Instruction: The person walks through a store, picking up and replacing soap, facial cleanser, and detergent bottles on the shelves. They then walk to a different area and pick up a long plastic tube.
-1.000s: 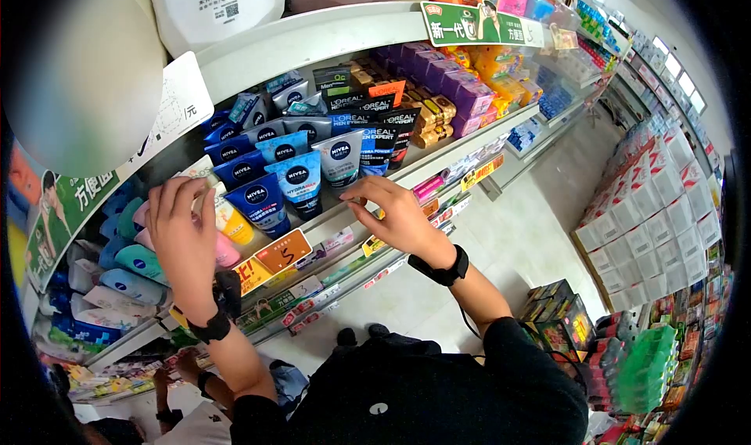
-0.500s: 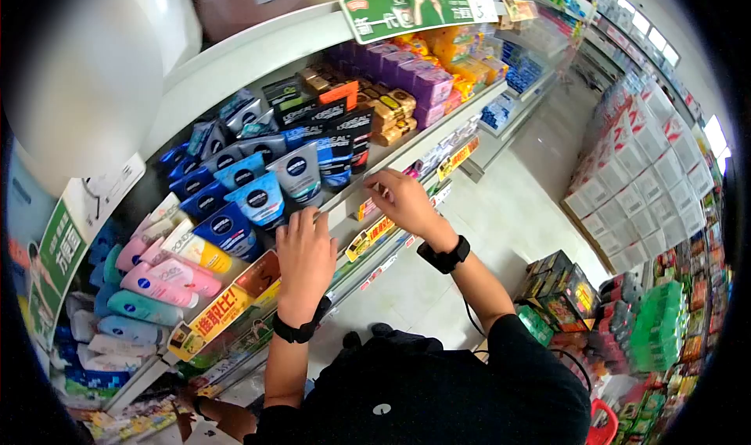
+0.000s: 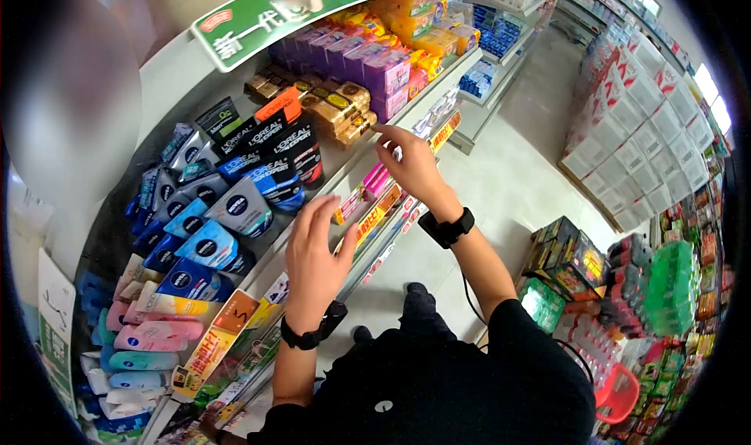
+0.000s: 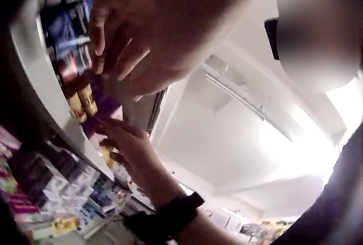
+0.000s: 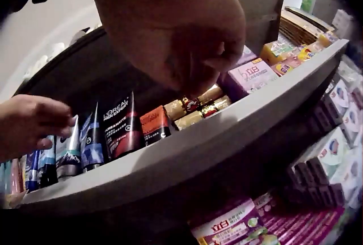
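Note:
My left hand (image 3: 317, 249) hovers in front of the shelf's front edge with relaxed, slightly spread fingers and nothing in them. Nearest to it is a grey-white Nivea tube (image 3: 238, 205), with black L'Oréal Men Expert tubes (image 3: 291, 141) just behind. Farther right, my right hand (image 3: 411, 167) is empty, its fingers loosely bent toward the gold-wrapped packs (image 3: 340, 110). In the right wrist view this hand overlaps the gold packs (image 5: 190, 109), beside an orange box (image 5: 154, 124); its fingertips are partly hidden there.
Purple soap packs (image 3: 356, 60) stand right of the gold ones. Blue Nivea tubes (image 3: 195, 279) and pink tubes (image 3: 156, 335) fill the shelf's left end. Price labels (image 3: 207, 359) line its edge. Stacked white cartons (image 3: 626, 147) and black boxes (image 3: 567, 257) stand across the aisle.
My view has shifted rightward along the shelf. The left hand has moved right, from the yellow and pink tubes past the Nivea tubes. The right hand has moved right to the gold packs.

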{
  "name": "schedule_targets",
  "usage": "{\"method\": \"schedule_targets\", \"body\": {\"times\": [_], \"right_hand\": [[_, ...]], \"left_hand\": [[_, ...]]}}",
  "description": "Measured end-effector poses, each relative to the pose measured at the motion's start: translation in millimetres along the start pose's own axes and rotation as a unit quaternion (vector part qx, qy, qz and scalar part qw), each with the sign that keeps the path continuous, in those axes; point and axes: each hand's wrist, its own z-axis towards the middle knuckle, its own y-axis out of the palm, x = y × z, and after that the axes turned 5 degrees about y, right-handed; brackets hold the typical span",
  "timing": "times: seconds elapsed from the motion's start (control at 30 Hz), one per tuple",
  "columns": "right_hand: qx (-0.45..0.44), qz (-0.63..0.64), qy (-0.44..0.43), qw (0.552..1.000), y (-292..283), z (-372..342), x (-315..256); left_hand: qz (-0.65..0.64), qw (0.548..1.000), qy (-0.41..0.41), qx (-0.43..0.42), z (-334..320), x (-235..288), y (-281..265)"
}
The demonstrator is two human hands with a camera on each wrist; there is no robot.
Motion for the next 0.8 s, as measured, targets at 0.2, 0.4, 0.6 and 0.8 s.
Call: {"method": "schedule_targets", "body": {"times": [0.2,0.4,0.6,0.8], "right_hand": [[-0.049,-0.023,-0.074,0.996,2.6,34.2,30.9],[-0.119,0.014,-0.133,0.984,-5.0,51.3,48.8],[-0.129,0.037,-0.135,0.982,5.6,61.6,62.6],[-0.114,0.036,-0.148,0.982,8.5,62.6,66.8]], "left_hand": [[-0.008,0.993,-0.031,0.112,58.4,-15.7,89.7],[-0.040,0.965,-0.151,0.212,87.9,-25.6,138.9],[0.017,0.938,-0.227,0.261,114.3,-30.4,137.7],[0.018,0.938,-0.245,0.243,133.0,-37.0,124.9]]}}
